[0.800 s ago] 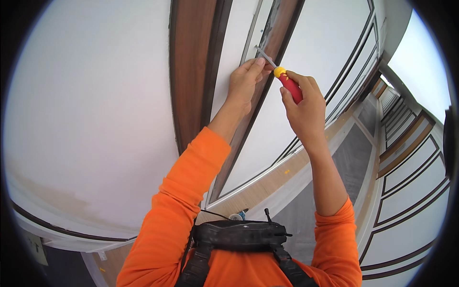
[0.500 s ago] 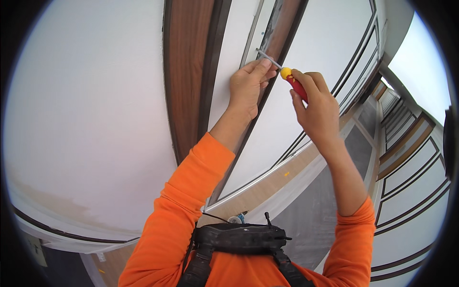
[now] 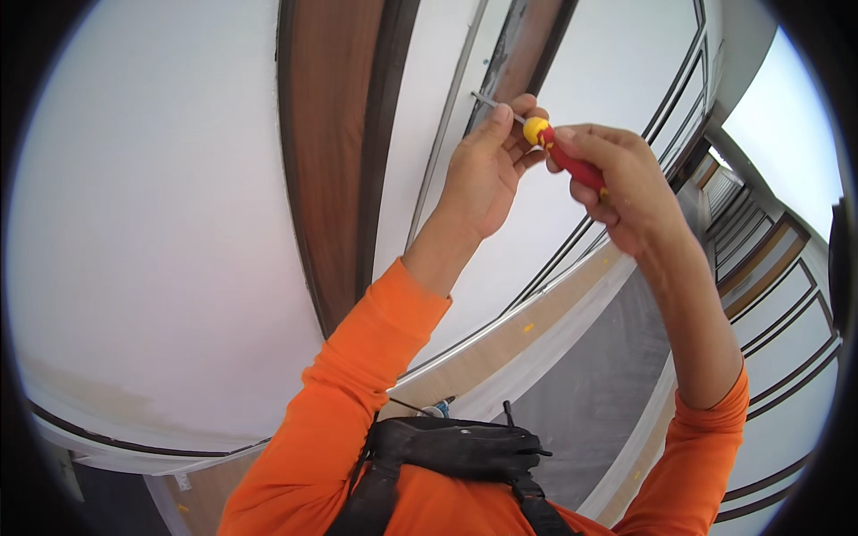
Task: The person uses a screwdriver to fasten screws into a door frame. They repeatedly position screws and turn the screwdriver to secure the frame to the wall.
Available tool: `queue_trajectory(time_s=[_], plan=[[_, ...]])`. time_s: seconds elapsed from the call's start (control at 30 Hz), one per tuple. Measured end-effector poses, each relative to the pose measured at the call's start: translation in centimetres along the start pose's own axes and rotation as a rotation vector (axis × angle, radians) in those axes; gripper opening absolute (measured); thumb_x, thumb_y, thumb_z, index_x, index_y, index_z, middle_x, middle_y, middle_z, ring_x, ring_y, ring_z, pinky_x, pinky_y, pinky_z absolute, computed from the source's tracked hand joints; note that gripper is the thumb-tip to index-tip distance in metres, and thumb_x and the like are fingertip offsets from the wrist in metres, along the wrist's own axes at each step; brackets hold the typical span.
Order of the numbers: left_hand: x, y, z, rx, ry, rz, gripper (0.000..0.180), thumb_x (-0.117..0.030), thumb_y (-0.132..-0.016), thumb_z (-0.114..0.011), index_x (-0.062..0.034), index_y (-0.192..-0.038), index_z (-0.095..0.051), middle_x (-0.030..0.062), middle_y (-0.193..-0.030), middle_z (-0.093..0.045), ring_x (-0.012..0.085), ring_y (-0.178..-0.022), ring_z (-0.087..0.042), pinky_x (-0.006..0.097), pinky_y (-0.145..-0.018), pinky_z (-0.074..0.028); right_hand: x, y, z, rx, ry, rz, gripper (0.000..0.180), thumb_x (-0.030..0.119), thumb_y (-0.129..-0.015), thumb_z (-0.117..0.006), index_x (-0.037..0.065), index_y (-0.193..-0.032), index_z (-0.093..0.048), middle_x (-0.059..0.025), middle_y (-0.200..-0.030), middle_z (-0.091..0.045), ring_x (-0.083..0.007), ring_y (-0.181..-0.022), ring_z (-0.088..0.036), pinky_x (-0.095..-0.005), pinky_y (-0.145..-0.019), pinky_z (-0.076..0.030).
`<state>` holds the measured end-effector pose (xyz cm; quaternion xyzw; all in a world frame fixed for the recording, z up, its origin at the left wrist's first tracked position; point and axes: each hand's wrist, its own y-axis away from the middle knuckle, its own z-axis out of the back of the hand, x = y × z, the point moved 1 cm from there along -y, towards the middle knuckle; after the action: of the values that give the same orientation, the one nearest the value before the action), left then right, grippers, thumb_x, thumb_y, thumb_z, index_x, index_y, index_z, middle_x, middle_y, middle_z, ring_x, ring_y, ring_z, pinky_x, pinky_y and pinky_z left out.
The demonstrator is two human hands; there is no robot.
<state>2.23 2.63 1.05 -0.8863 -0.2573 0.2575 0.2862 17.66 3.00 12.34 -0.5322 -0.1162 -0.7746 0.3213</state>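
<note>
I have both hands raised against a tall wall panel, seen from the head camera. My right hand [image 3: 626, 192] is clenched around the red handle of a screwdriver [image 3: 563, 156], whose yellow collar sits just beyond my thumb and forefinger. The thin metal shaft runs up and left from that collar to a dark brown strip [image 3: 527, 45] set in the wall, near the strip's left edge. My left hand [image 3: 483, 174] is curled at the shaft, its fingertips [image 3: 500, 116] pinching the metal just short of the tip, with the thumb close to the yellow collar; whether a screw sits under those fingers I cannot tell. The two hands are nearly touching at the collar.

A wide wooden band [image 3: 335, 152] with a dark right edge stands well to the left of the hands, running up the white wall [image 3: 152, 223]. Both my sleeves [image 3: 357, 402] are orange. At the lower edge, a black harness [image 3: 451, 447] sits across my chest. Far below on the right, a grey floor [image 3: 599, 393] runs along a pale border.
</note>
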Motion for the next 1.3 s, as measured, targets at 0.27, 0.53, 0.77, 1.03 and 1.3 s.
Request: queue_trajectory(time_s=[0.27,0.53,0.77,1.03,1.3], plan=[[0.7,-0.9,-1.2,-0.235,-0.001,-0.08,0.027,-0.028,-0.111,-0.054,-0.005,-0.124,-0.06,0.0076,-0.114,-0.066,0.02,-0.115,-0.061,0.037,-0.107,-0.049,-1.6,1.4,-1.6,-0.37,1.364,0.977,0.041,0.016,-0.093,-0.076,0.014,-0.132,-0.064,-0.0082,-0.1,-0.069,-0.015,-0.069,-0.064,-0.0276,-0.06,-0.055],[-0.4,-1.5,-0.4,-0.268,-0.062,-0.044,0.024,-0.027,-0.109,-0.06,-0.0057,-0.117,-0.065,0.0053,-0.106,-0.068,0.0179,-0.105,-0.063,0.032,-0.094,-0.05,0.1,-0.2,0.0,-0.123,0.634,0.485,0.031,0.021,-0.095,-0.071,0.004,-0.12,-0.065,-0.0122,-0.086,-0.069,-0.0217,-0.067,-0.068,-0.0308,-0.05,-0.048],[-0.6,-2.4,0.5,-0.249,0.052,0.062,0.027,-0.027,-0.111,-0.055,-0.0035,-0.123,-0.061,0.0076,-0.107,-0.067,0.0203,-0.102,-0.065,0.037,-0.095,-0.054,-1.9,0.6,-2.5,-0.389,1.787,0.995,0.043,0.019,-0.09,-0.069,0.006,-0.13,-0.062,-0.0067,-0.093,-0.065,-0.0206,-0.069,-0.068,-0.03,-0.056,-0.055],[-1.7,-4.5,2.0,-0.256,-0.046,-0.06,0.026,-0.025,-0.111,-0.056,-0.0044,-0.127,-0.06,0.0041,-0.107,-0.067,0.0184,-0.107,-0.065,0.037,-0.101,-0.056,-0.5,-1.5,-1.2,-0.112,0.503,0.408,0.035,0.029,-0.095,-0.07,0.0,-0.113,-0.064,-0.0163,-0.079,-0.067,-0.0188,-0.063,-0.065,-0.0377,-0.052,-0.052],[-0.7,-3.5,2.3,-0.2,0.057,-0.015,0.025,-0.027,-0.111,-0.056,-0.0069,-0.124,-0.062,0.0033,-0.105,-0.069,0.0177,-0.103,-0.065,0.036,-0.096,-0.056,-3.8,0.0,-1.2,-0.417,1.44,1.141,0.039,0.016,-0.095,-0.069,0.005,-0.13,-0.058,-0.0122,-0.086,-0.065,-0.0202,-0.066,-0.07,-0.0305,-0.047,-0.055]])
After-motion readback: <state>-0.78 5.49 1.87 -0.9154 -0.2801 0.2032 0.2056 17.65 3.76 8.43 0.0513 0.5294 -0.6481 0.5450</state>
